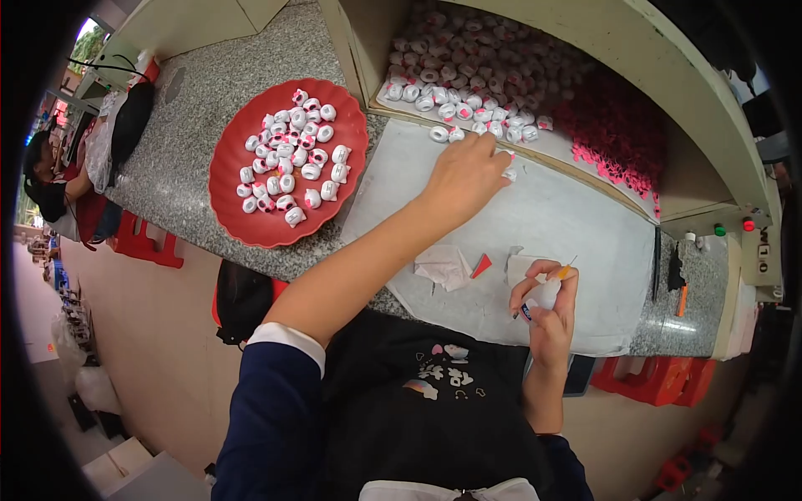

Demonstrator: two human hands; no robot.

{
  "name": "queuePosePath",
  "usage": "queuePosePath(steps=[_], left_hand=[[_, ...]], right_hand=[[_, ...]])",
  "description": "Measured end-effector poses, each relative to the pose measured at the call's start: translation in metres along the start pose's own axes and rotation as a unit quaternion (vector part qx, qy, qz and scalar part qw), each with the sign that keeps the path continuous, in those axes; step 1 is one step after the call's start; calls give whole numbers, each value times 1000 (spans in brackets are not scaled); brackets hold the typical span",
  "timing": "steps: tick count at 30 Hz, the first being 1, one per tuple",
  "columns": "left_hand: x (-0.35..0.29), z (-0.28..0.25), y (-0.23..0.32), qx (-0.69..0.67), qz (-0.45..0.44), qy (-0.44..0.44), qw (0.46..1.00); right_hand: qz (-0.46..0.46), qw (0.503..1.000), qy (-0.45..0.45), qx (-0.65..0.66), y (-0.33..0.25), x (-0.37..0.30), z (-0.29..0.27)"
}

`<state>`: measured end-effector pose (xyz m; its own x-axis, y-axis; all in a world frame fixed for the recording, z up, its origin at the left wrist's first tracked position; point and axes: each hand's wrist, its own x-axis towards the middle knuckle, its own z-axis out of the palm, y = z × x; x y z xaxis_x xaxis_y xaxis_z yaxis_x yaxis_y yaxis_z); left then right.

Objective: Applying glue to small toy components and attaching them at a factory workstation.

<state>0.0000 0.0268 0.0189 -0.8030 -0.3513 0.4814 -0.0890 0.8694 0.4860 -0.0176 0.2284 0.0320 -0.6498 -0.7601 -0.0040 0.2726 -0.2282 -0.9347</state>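
1. Currently, the left hand [468, 171] is above the far edge of the white sheet [585, 234], its fingers bent downward. A small white piece [510, 174] shows right beside its fingertips; whether they pinch it, I cannot tell.
2. The right hand [549, 311] is over the right half of the sheet, fingers curled around a small white bottle [547, 292]. The bottle tilts, and its orange nozzle [564, 272], with a thin tip, points up and away from the body.
3. On the sheet, between the two forearms, lies a crumpled tissue [444, 266]. A red triangular scrap [481, 265] is just beside it, and a second white paper [518, 265] lies close to the right hand.
4. Left of the sheet, a red plate [219, 179] with a wavy rim stands on the speckled counter [200, 92]. It holds many small white pieces with pink and dark marks, some in loose rows.
5. Beyond the sheet's far edge, a shelf box holds a heap of similar white pieces [480, 58], with a pile of small pink bits [614, 150] to their right.
6. Right of the sheet, an orange pen [682, 301] lies on the counter.
7. Well apart, to the sheet's left, another person [63, 196] is partly visible.
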Motion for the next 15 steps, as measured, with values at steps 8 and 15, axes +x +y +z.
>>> queuePosePath(steps=[8, 15], left_hand=[[-10, -18, 21, -334, -194, -101, 917], [-80, -34, 40, -667, -312, -41, 675]], right_hand=[[9, 996, 90, -25, -13, -5, -10], [-62, 995, 81, -3, -11, -2, -7]])
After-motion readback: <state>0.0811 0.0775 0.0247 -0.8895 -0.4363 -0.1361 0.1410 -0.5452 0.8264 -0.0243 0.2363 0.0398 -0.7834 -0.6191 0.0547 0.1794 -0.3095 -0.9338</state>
